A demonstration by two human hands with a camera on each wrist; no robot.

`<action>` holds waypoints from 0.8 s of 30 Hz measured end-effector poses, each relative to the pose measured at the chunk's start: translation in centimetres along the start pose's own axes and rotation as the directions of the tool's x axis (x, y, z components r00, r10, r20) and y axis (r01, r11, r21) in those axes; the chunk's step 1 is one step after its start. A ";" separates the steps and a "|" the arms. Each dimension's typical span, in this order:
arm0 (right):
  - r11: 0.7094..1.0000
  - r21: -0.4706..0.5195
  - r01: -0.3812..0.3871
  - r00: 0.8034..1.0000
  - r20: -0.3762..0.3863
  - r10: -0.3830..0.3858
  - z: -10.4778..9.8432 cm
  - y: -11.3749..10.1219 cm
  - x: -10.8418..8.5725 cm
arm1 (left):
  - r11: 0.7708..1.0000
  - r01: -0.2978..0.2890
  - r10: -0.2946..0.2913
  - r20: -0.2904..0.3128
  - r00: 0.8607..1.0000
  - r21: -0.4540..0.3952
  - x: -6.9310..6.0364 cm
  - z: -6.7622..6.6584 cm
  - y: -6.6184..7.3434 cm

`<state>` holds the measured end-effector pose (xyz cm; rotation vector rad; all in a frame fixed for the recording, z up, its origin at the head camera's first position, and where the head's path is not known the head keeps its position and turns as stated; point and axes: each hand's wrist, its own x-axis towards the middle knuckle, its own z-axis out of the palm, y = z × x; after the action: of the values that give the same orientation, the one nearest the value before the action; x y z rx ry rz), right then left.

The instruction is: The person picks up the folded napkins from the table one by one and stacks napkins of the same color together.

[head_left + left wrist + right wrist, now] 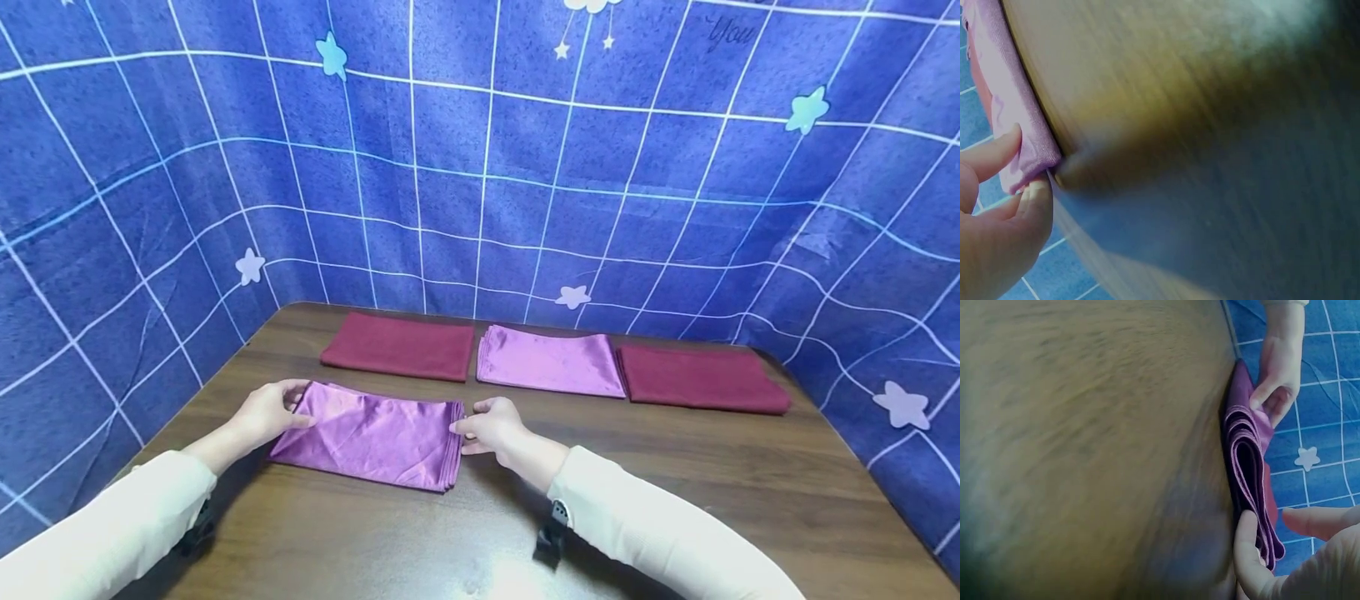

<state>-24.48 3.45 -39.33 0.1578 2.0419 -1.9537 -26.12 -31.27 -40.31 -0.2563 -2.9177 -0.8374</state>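
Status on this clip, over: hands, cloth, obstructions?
Left hand pinching left end of purple cloth; right hand touching right end. Purple cloth folded in layers, between the hands. No obstruction seen; three other folded cloths behind.

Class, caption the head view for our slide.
Left hand and right hand touch a purple cloth; behind, a lilac cloth between two maroon cloths.

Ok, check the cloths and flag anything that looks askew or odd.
Nothing visibly torn or spilled. The front purple cloth just looks slightly untidy: its surface is creased, and its folded layers gape at the end by the right fingers.
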 end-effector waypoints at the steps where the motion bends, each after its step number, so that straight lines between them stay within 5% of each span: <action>1: 1.000 -0.008 0.000 1.000 -0.004 0.000 0.1 0.0 0.0 | 1.000 0.009 -0.009 0.003 1.000 0.001 0.0 0.0 0.0; 24: 0.964 -0.262 0.052 0.997 -0.045 -0.066 1.1 -0.4 0.0 | 0.996 0.066 -0.068 0.036 0.997 0.053 -0.6 -0.4 0.7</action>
<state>-24.40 2.38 -39.00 0.0902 2.3402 -1.7075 -25.37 -30.97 -39.73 -0.1732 -2.9936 -0.7724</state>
